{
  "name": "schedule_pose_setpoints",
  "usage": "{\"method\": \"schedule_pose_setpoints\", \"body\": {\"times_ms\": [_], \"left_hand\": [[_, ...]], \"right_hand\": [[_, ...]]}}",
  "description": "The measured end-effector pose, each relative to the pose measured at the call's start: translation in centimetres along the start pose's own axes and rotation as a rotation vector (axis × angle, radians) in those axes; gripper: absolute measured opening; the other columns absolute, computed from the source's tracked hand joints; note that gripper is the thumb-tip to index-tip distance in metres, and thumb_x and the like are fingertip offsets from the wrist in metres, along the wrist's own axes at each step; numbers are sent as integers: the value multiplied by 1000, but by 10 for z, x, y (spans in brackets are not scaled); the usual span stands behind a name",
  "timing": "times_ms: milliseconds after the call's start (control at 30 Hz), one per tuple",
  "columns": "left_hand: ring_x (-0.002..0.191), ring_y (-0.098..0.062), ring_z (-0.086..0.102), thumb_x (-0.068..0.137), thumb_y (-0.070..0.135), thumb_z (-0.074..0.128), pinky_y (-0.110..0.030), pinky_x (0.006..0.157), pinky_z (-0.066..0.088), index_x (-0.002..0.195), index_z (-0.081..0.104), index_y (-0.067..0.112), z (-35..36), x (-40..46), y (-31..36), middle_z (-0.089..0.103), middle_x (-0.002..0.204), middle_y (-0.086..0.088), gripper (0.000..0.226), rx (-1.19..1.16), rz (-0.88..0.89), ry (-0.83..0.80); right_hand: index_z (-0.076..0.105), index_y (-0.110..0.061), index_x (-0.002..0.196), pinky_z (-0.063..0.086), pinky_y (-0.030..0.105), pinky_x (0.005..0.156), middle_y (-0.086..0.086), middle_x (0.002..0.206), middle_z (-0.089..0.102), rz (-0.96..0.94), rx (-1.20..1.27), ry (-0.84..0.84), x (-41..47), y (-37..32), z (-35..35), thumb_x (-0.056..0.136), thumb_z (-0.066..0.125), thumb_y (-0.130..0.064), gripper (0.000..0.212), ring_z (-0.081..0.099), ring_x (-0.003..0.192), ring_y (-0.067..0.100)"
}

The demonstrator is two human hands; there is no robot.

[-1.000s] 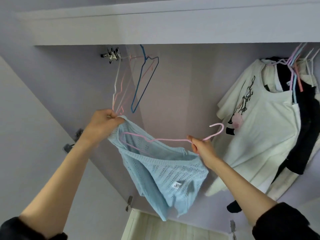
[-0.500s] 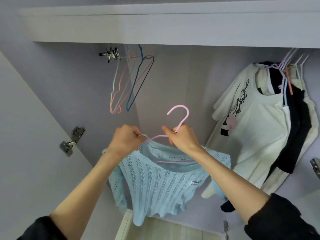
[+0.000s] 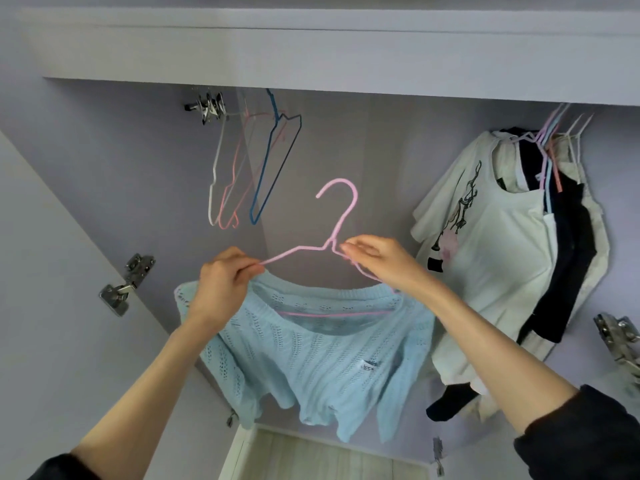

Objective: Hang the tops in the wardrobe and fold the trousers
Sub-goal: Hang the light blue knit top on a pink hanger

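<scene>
L hand (image 3: 221,289) + R hand (image 3: 379,259) pinch pink hanger (image 3: 341,216); blue top (image 3: 311,355) draped below.

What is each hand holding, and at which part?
The left hand pinches the pink hanger at its left shoulder, with the blue top there. The right hand pinches its right shoulder.

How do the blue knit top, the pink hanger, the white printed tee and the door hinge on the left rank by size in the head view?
1. Blue knit top and white printed tee: too alike, and the top is nearer.
2. Pink hanger.
3. Door hinge.
</scene>
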State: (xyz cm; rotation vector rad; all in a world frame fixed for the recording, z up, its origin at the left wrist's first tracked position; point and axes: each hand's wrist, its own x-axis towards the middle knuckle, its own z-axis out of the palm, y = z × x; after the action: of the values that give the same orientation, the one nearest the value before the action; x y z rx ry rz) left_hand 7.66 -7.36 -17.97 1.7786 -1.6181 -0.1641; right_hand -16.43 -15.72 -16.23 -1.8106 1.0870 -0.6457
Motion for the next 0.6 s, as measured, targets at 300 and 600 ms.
{"method": "schedule_pose_setpoints", "body": {"times_ms": [300, 600], "left_hand": [[69, -19, 54, 88, 6, 61, -15, 62, 31, 94, 72, 1, -8, 3, -23, 58, 85, -4, 13, -25, -73, 122], [65, -3, 52, 89, 5, 61, -1, 65, 34, 93, 73, 3, -3, 6, -17, 52, 75, 11, 13, -60, -27, 91]], "right_hand": [[62, -8, 122, 40, 28, 91, 10, 118, 64, 45, -510, 65, 1, 55, -35, 91, 61, -20, 33, 59, 104, 22], [74, -8, 101, 49, 36, 83, 6, 92, 74, -65, -269, 233, 5, 38, -33, 88, 64, -17, 18, 66, 94, 32]]}}
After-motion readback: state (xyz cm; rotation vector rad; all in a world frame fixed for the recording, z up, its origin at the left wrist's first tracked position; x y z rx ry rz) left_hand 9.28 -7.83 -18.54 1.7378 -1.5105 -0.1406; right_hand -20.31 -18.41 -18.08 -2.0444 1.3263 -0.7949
